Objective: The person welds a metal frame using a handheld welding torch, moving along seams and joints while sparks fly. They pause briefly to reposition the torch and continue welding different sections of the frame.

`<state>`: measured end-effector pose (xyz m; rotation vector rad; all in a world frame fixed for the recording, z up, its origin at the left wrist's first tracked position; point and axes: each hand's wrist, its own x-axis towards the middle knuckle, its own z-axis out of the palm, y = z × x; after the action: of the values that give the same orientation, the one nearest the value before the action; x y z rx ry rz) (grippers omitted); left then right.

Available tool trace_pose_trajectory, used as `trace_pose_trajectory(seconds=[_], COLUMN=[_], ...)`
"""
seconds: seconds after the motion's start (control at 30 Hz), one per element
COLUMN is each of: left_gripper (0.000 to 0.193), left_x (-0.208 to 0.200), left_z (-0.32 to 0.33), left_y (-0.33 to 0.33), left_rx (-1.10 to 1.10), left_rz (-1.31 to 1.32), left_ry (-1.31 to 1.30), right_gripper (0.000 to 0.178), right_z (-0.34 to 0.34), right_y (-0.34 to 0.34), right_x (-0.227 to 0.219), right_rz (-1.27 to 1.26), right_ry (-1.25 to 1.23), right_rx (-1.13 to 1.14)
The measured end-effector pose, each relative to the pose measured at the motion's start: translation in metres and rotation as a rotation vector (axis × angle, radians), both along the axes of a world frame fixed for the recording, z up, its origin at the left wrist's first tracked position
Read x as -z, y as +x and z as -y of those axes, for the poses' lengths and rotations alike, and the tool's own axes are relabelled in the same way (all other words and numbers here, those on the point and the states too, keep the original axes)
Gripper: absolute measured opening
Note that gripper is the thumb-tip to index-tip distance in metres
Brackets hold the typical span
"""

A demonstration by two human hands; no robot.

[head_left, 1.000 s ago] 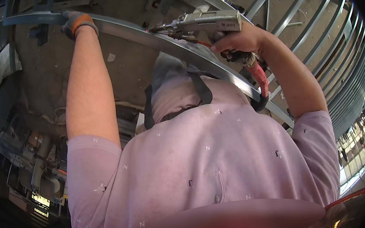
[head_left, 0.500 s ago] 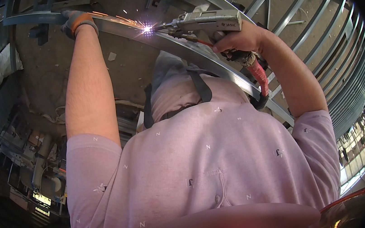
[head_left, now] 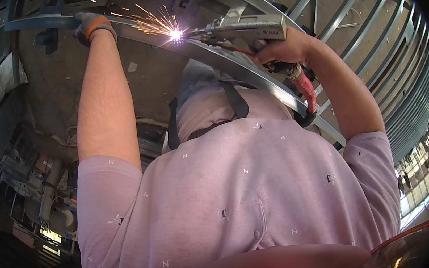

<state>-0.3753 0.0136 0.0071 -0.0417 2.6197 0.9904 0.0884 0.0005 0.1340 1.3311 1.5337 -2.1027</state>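
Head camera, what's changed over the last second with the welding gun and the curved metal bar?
A bright arc now burns at the welding gun tip on the curved metal bar, with sparks spraying left; a second ago there was none. The right hand still grips the gun and the gloved left hand still holds the bar.

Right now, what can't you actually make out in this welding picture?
Head view:
- The face: turned away behind the hood.
- Where the welding gun tip meets the curved metal bar: washed out by glare.
- Left hand fingers: gloved, small.
- Right hand fingers: wrapped around the handle.
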Motion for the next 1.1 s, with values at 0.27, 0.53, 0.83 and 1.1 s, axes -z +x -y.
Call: trace_pose_trajectory(seconds=[0.27, 0.53, 0.83, 1.1], left_gripper=[0.077, 0.07, 0.073, 0.073], left_x=[-0.002, -0.031, -0.028, -0.03], left_z=[0.003, 0.0, 0.005, -0.001], left_y=[-0.004, 0.019, 0.009, 0.013], left_rx=[0.06, -0.009, 0.015, 0.009], left_rz=[0.037, -0.014, 0.018, 0.055], left_ry=[-0.096, -0.043, -0.034, -0.055], right_gripper=[0.064, 0.058, 0.045, 0.061], right_z=[0.001, 0.002, 0.01, 0.031], right_y=[0.001, 0.003, 0.045, 0.074], right_x=[-0.002, -0.005, -0.029, -0.023], right_rz=[0.03, 0.022, 0.056, 0.102], right_ry=[-0.016, -0.034, -0.105, -0.095], right_rx=[-0.017, -0.033, 0.012, -0.013])
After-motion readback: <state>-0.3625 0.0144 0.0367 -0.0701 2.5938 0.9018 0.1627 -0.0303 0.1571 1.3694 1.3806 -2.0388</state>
